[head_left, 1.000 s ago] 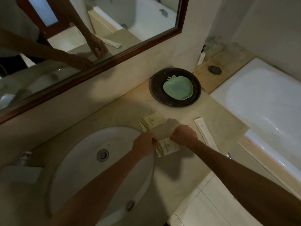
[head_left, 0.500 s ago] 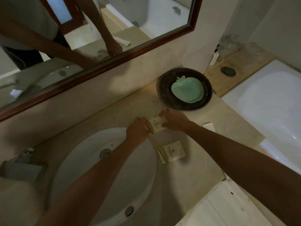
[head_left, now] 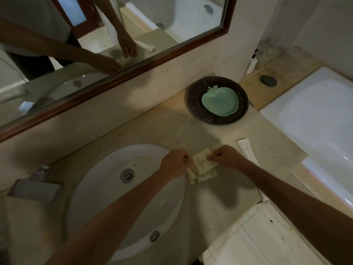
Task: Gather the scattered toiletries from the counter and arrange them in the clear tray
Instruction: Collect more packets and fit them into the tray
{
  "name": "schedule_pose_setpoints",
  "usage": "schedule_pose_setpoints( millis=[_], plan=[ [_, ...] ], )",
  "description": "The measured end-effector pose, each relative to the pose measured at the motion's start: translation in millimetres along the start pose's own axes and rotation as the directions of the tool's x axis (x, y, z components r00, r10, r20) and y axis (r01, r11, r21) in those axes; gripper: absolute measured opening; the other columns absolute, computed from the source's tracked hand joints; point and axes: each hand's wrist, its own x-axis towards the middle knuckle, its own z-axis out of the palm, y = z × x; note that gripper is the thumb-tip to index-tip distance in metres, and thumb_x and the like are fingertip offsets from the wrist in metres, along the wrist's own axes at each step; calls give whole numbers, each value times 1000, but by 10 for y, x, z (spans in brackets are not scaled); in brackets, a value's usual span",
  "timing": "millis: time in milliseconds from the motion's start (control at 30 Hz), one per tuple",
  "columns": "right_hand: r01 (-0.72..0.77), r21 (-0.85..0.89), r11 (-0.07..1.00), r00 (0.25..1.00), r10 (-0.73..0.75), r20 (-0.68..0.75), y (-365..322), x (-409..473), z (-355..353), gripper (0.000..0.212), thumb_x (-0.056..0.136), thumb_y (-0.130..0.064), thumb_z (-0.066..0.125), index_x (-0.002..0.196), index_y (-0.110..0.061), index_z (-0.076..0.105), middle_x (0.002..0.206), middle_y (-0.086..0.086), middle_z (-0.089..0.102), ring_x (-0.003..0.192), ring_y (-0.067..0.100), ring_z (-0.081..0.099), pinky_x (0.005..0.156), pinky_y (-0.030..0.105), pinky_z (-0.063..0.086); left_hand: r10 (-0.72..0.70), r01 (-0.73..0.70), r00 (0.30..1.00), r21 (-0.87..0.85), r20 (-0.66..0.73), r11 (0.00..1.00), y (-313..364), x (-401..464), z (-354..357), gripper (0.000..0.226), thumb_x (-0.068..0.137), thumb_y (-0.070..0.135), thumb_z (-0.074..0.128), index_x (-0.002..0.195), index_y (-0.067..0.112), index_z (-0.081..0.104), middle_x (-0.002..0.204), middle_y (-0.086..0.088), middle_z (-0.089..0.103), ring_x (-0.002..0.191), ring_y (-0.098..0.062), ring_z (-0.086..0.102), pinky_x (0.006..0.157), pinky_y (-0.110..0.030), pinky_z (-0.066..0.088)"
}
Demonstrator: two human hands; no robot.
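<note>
Packet [head_left: 201,163] pinched between left hand [head_left: 174,163] and right hand [head_left: 226,157], long axis left-right.

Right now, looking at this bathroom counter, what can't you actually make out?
- Clear tray: not plainly seen in the head view.
- Lower packet: mostly covered by the upper packet that both hands, left and right, pinch.
- Packet print: too small and dim.
- Long sachet: near end hidden behind the right forearm.
- Item left of the sink: blurred.
</note>
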Motion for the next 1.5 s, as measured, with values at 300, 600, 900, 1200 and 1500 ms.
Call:
schedule_pose_setpoints(
  millis=[300, 600, 900, 1200, 1500],
  plan=[
    [-93, 90, 992, 987, 104, -122, 157, -117, 255, 31, 89, -43, 67, 87, -13, 75, 85, 0, 74, 66, 9, 69, 57, 20, 51, -45, 48, 998, 50, -53, 998, 111, -43, 216, 20, 92, 43, 57, 96, 25, 63, 97, 4, 66, 90, -16, 63, 72, -30, 48],
    [-136, 65, 989, 955, 148, -257, 142, -268, 379, 30, 84, -49, 70, 81, -19, 70, 81, -5, 70, 68, 9, 68, 58, 24, 55, -40, 46, 995, 58, -90, 997, 88, -140, 197, 22, 91, 46, 57, 101, 26, 59, 101, 7, 63, 95, -15, 61, 77, -33, 50],
    [-188, 141, 972, 966, 209, -153, 210, -322, 408, 30, 84, -47, 71, 77, -17, 70, 76, -5, 69, 64, 8, 66, 58, 22, 52, -34, 38, 998, 81, -48, 996, 29, -236, 149, 42, 80, 52, 68, 113, 30, 56, 106, 8, 62, 99, -15, 61, 77, -31, 47],
    [-75, 105, 992, 981, 92, -170, 199, -432, 550, 14, 91, -31, 66, 92, -18, 70, 84, -4, 67, 72, 6, 62, 56, 14, 41, -155, 146, 979, 78, 128, 986, -27, -246, 99, 49, 76, 59, 72, 105, 20, 62, 100, 2, 63, 94, -18, 63, 71, -29, 46],
    [67, 174, 982, 987, -40, -156, -749, -798, 1029, 12, 85, -28, 73, 86, -16, 77, 62, -5, 61, 51, 2, 51, 50, 18, 37, -125, 140, 984, -118, 129, 983, -805, -1183, -597, 26, 86, 43, 69, 81, 21, 56, 74, 7, 56, 63, -8, 52, 52, -19, 35]
  ],
)
